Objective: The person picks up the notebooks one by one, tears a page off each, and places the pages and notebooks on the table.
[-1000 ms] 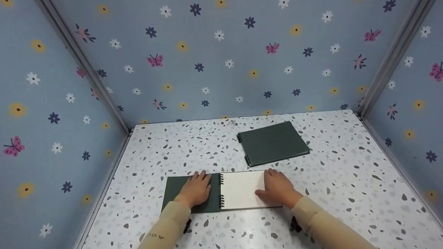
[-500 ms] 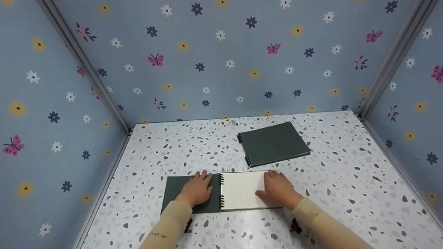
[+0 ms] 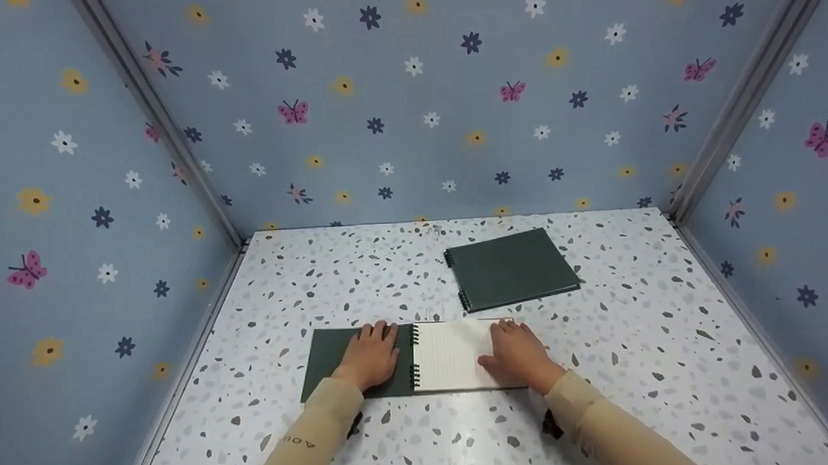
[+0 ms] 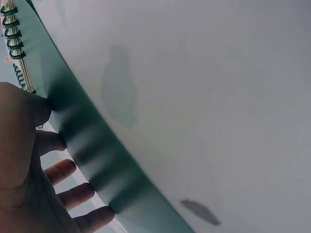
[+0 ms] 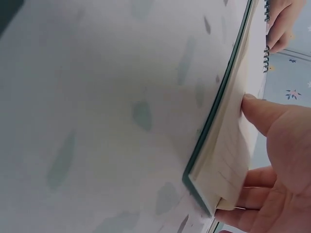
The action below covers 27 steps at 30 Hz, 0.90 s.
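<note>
Where the notebook (image 3: 404,353) lies open, cream ruled pages (image 3: 451,358) show.

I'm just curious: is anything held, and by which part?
Can't tell: the right hand touches the outer edge of the open green spiral notebook's white paper page; the left hand rests on its cover.

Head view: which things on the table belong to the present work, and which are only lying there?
In the work:
- open dark-green spiral notebook with white ruled paper
- left hand, resting on its cover
- right hand, touching its right side

Only lying there:
- closed dark-green spiral notebook, untouched
</note>
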Available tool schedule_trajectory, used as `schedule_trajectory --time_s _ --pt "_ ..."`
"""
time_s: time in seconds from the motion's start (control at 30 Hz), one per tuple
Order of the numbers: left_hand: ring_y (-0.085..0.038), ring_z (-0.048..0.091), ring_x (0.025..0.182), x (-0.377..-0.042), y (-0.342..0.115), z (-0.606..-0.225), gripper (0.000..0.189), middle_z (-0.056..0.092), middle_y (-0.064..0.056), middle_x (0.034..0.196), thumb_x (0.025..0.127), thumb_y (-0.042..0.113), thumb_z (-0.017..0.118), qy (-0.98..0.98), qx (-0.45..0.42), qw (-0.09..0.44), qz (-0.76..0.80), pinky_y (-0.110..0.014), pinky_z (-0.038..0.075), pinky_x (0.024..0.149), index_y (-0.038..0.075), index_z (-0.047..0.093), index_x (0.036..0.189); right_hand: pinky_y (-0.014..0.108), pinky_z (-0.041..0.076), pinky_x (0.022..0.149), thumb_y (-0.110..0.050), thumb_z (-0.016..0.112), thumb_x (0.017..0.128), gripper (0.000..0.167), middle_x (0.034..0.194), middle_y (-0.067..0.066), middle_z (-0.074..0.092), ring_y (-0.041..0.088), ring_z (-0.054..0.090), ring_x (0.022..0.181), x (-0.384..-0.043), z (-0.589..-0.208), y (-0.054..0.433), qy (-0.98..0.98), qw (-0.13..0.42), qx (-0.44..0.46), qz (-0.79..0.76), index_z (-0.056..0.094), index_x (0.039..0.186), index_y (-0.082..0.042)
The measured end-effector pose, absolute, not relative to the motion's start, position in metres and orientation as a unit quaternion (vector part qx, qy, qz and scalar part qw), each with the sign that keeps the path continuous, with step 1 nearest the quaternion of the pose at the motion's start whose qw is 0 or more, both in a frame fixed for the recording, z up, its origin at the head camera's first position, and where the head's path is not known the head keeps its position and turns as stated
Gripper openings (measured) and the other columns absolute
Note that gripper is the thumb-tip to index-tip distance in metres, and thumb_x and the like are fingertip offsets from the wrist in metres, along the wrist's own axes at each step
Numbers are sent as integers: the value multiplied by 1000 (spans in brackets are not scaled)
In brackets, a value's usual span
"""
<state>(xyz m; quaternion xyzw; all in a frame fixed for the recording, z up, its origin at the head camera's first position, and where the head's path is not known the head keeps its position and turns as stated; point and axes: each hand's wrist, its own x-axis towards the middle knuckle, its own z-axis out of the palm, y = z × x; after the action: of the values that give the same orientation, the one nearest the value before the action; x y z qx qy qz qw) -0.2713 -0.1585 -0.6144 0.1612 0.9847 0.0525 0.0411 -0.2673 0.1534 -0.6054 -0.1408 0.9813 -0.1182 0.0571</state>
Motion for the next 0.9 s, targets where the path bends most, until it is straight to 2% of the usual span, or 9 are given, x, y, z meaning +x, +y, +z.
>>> schedule_trajectory --time_s 0.1,0.17,0.33,0.47,0.7,0.8,0.9 --pt "-43 54 143 -270 -158 -613 53 55 -21 158 114 30 53 985 163 44 45 -63 51 115 2 53 159 56 54 112 -33 83 96 56 126 26 73 43 70 121 -265 -607 152 976 35 -150 -153 66 131 6" --pt "-42 54 144 -269 -157 -613 53 56 -20 157 114 29 53 984 165 44 43 -63 51 115 1 53 158 57 57 106 -28 85 95 51 121 24 74 42 72 115 -263 -608 152 971 25 -151 -183 68 130 5" --pt "-42 54 146 -269 -156 -612 53 57 -19 159 114 30 53 984 165 45 46 -64 49 117 2 53 159 58 56 107 -15 84 93 50 129 24 75 42 71 121 -261 -610 150 954 19 -142 -265 68 136 4" --pt "-44 53 147 -270 -156 -612 54 55 -20 161 114 30 53 984 166 50 47 -65 49 117 1 52 159 58 57 106 -8 84 91 48 130 19 75 38 72 121 -262 -606 149 931 21 -116 -346 69 136 1" --pt "-44 53 146 -272 -157 -612 55 56 -20 160 114 32 52 983 170 48 46 -65 48 117 2 52 160 58 57 106 -11 89 88 55 135 23 70 36 68 122 -267 -595 154 900 39 -32 -434 67 137 0" --pt "-44 55 144 -271 -158 -612 55 57 -20 158 113 32 54 983 173 45 47 -65 49 116 2 53 159 58 55 110 -15 88 90 60 139 28 65 40 65 127 -270 -592 157 893 50 11 -448 63 141 2" --pt "-44 55 143 -270 -159 -612 54 58 -20 157 113 31 55 982 176 40 50 -64 50 116 2 54 159 59 51 115 -12 86 91 62 144 30 62 42 62 133 -274 -590 161 889 55 42 -453 61 145 3"
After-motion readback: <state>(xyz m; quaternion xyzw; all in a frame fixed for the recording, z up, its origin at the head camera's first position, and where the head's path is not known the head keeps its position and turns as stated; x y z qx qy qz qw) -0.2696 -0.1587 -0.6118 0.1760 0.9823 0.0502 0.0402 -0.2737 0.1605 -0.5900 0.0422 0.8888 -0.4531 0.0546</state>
